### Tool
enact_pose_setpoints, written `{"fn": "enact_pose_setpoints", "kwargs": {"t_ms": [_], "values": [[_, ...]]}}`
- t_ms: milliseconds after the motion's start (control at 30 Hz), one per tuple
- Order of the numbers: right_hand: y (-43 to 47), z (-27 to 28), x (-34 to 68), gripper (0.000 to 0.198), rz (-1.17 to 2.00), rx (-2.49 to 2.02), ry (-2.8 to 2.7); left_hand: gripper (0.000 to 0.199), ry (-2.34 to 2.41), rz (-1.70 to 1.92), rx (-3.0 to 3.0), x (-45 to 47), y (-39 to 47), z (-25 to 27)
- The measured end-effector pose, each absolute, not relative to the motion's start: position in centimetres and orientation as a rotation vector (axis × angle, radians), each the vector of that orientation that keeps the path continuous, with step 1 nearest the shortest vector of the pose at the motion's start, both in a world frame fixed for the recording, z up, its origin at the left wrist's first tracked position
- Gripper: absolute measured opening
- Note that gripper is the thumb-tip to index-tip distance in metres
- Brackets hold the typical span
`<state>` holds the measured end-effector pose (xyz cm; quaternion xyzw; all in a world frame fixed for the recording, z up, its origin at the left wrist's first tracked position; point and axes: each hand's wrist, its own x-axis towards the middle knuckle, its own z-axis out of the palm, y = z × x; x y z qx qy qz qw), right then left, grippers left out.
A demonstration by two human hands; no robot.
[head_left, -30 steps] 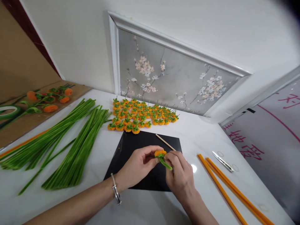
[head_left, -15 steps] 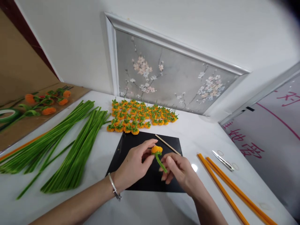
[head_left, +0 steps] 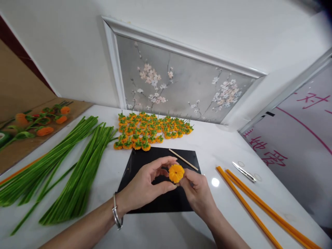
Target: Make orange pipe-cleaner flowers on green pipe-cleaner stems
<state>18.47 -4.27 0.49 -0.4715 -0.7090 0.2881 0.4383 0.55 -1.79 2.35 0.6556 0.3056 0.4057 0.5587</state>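
Observation:
A small orange flower (head_left: pixel 176 173) made of fuzzy pipe cleaner faces me above a black mat (head_left: pixel 166 202). My right hand (head_left: pixel 198 193) pinches it from behind at the right; its green stem is hidden. My left hand (head_left: pixel 146 185), with a silver bangle on the wrist, curves around the flower's left side. Its thumb lies just below the flower and its index finger just above, spread apart; I cannot tell whether they touch it. A thin wooden stick (head_left: pixel 183 159) rests on the mat beyond my hands.
Several finished orange flowers with green tops (head_left: pixel 153 128) crowd the back of the white table. Green pipe cleaners (head_left: pixel 75 183) lie at left, orange pipe cleaners (head_left: pixel 259 204) and small snips (head_left: pixel 243 172) at right. A brown board (head_left: pixel 75 119) with orange flowers stands far left.
The flower has turned from its side, stem pointing down right, to face me. My right hand has closed in behind it, and my left fingers have opened around it. The view has shifted slightly.

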Motion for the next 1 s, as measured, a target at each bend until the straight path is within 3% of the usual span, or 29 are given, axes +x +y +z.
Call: {"fn": "enact_pose_setpoints", "kwargs": {"t_ms": [233,367,667,1000], "values": [[-4.1,1.0,18.7,0.019,0.516,-1.173,-1.805,0.03,0.811,0.961,1.901,0.4,-1.7,2.9],[-4.6,1.6,18.9,0.016,0.298,-1.134,-1.703,0.031,0.856,1.051,2.07,0.5,-1.8,2.5],[-4.9,1.4,18.1,0.016,0.245,-1.047,-1.697,0.036,0.887,1.16,2.157,0.6,-2.1,1.5],[-4.8,-0.1,18.5,0.035,-0.167,-0.969,-1.906,0.033,0.87,1.213,2.145,0.9,-2.6,1.6]]}}
